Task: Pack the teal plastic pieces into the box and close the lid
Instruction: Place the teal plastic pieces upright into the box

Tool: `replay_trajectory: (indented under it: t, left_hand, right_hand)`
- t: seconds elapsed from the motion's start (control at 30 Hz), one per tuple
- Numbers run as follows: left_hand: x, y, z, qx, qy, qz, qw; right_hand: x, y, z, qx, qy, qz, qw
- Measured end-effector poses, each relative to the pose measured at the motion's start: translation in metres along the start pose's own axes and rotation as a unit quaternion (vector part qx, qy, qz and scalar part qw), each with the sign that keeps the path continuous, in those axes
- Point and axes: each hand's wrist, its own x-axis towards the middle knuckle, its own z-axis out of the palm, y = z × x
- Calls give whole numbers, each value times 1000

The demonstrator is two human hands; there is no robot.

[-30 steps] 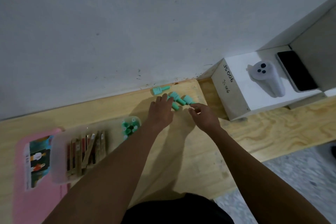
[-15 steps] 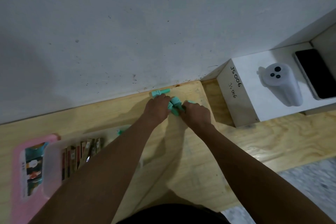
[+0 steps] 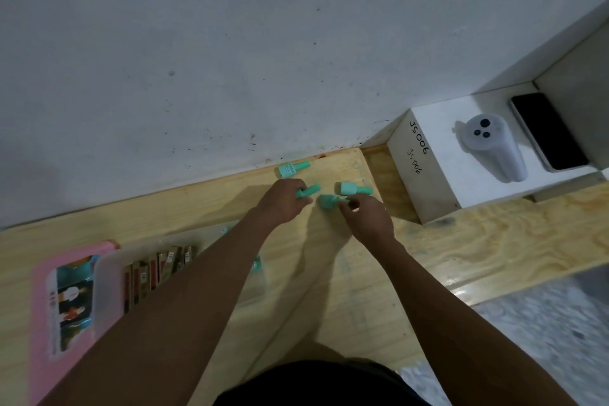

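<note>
Several teal plastic pieces lie on the wooden board near the wall. My left hand (image 3: 286, 200) is closed around one teal piece (image 3: 311, 190). My right hand (image 3: 365, 212) pinches another teal piece (image 3: 328, 201) by its stem. A third teal piece (image 3: 353, 188) lies just beyond my right hand, and one more (image 3: 293, 169) rests against the wall. The clear plastic box (image 3: 108, 277) sits at the left, partly hidden by my left forearm; a teal piece (image 3: 257, 263) shows at its right end. Its pink lid (image 3: 41, 306) lies flat beside it.
Brown and red sticks (image 3: 158, 269) stand in the clear box. A white carton (image 3: 438, 171) at the right carries a grey controller (image 3: 494, 148) and a black phone (image 3: 548, 130). The grey wall (image 3: 230, 59) bounds the board behind. Speckled floor shows at the lower right.
My hands met over the cluster of teal pieces, then drew slightly apart, each now holding one piece. The pieces on the board are spread out more than before.
</note>
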Motion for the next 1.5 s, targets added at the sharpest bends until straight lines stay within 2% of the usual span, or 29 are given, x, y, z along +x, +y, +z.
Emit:
replay_trajectory:
  t: [0.17,0.3,0.43,0.57,0.67,0.83,1.0,1.27,1.5]
  left_hand:
    - [-35,8,-32,-237,34,-18,971]
    - [-73,3,-59,-331,30,-22,943]
    - [-109,-17,-77,-350,57,-19,935]
    - [-140,-46,-85,-353,108,-30,929]
    - [-161,-61,-82,-350,138,-27,926]
    - [-187,-83,-69,-230,169,-27,958]
    - [-204,-95,-55,-198,156,-43,967]
    - [-210,-97,-27,-123,121,-65,983]
    - [-202,-92,-6,-103,120,-116,981]
  right_hand:
    - [-24,-11,-8,180,18,-15,983]
    - [-53,-36,-20,182,-6,-113,977]
    - [-81,-58,-23,163,-30,-198,966]
    - [-106,-78,-14,117,-58,-270,954]
    - [-120,-89,2,58,-83,-286,953]
    - [-139,-104,20,-120,-79,-304,942]
    - [-143,-108,39,-236,-81,-304,919]
    - [-145,-114,63,-312,-42,-279,907]
    - [-142,-112,64,-296,-29,-275,914]
